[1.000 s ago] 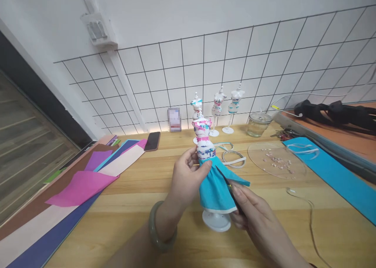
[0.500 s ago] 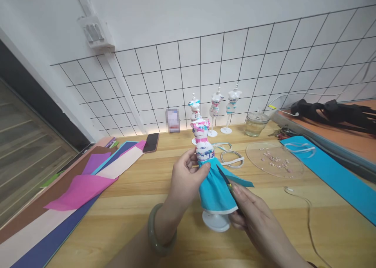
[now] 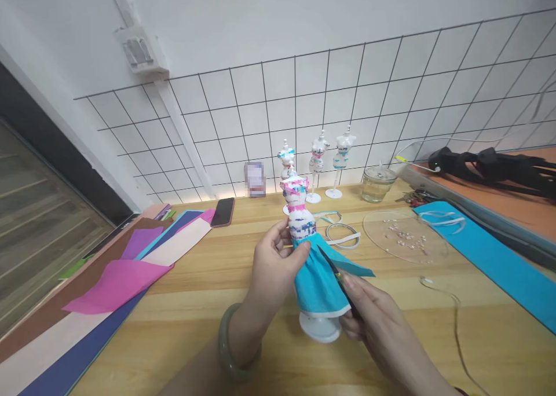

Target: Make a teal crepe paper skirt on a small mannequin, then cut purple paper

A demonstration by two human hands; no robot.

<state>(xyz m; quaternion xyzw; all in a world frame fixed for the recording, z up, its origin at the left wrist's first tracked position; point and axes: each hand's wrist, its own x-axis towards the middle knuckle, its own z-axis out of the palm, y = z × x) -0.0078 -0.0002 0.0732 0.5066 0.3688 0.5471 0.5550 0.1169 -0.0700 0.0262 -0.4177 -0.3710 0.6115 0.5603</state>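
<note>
A small dress-form mannequin (image 3: 300, 222), white with pink and blue patches, stands on a round white base. Around its lower half hangs a blue skirt (image 3: 315, 289) with a pale hem. My left hand (image 3: 278, 254) is closed around the waist, its thumb pressing the skirt's top edge. In my right hand (image 3: 367, 303) is a slim black pointed tool (image 3: 330, 264) with a small yellow-green mark; my fingers hide its lower part, and I cannot tell whether it is tweezers or scissors. Its tip touches the skirt near the waist, beside a blue flap (image 3: 358, 267) jutting right.
Coloured sheets (image 3: 117, 283) and a phone (image 3: 223, 212) lie left. Behind stand three more mannequins (image 3: 343, 153) and a glass (image 3: 377, 184). Right are coiled ribbon (image 3: 343, 234), a clear dish (image 3: 369, 234) of small beads, a blue strip (image 3: 486, 263) and a cord (image 3: 457, 326).
Both hands keep their hold. The mannequin's upper part and the tool's tip have shifted very slightly left; the view itself has moved a little.
</note>
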